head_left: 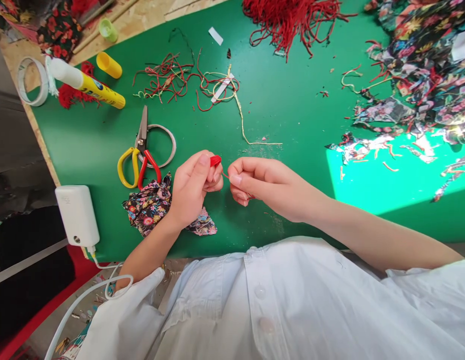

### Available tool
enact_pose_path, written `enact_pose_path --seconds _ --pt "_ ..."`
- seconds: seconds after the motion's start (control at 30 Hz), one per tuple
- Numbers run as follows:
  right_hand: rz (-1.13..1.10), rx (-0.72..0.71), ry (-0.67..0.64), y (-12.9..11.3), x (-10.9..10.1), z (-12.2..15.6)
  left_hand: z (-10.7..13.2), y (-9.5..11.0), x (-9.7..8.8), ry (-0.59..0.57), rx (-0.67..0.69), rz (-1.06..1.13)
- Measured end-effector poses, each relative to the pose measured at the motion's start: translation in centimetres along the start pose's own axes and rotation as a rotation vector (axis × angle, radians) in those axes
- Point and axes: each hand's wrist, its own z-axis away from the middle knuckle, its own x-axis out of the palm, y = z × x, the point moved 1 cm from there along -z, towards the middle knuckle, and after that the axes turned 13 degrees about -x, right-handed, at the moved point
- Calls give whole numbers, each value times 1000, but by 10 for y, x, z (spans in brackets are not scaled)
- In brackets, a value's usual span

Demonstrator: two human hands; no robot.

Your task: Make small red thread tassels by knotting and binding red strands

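Pinching a small red cord piece (pixel 216 160) between thumb and fingers, the left hand (pixel 195 185) holds it just above the green table (pixel 277 110); the right hand (pixel 255 186) is closed on its thin tail. The cord looks light, soft and limp, best gripped near its bunched end. The glue stick (pixel 86 84) label is too small to read.

Single head-worn view, steeply down and close over the green table (pixel 277 110).
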Motion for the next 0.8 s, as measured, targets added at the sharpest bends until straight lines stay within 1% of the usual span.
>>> enact_pose_path --seconds 0.1,0.23,0.33,0.4,0.53,0.63,0.8 --pt "-229 136 4 1 -1 -2 1 -2 0 22 138 -88" --pt "-442 296 -42 1 -2 -2 0 -6 -3 28 328 -264" --pt "-531 340 -30 2 -3 -2 -1 -8 -7 27 476 -399" --pt "-561 338 -22 2 -3 -1 -2 -9 -8 23 539 -455" --pt "-580 317 -49 0 -4 -1 -2 -10 -8 15 578 -468" --pt "-581 289 -57 0 -4 -1 -2 -10 -7 -2 563 -453" --pt "-559 226 -30 1 -3 -1 -2 -11 -8 -4 539 -467"
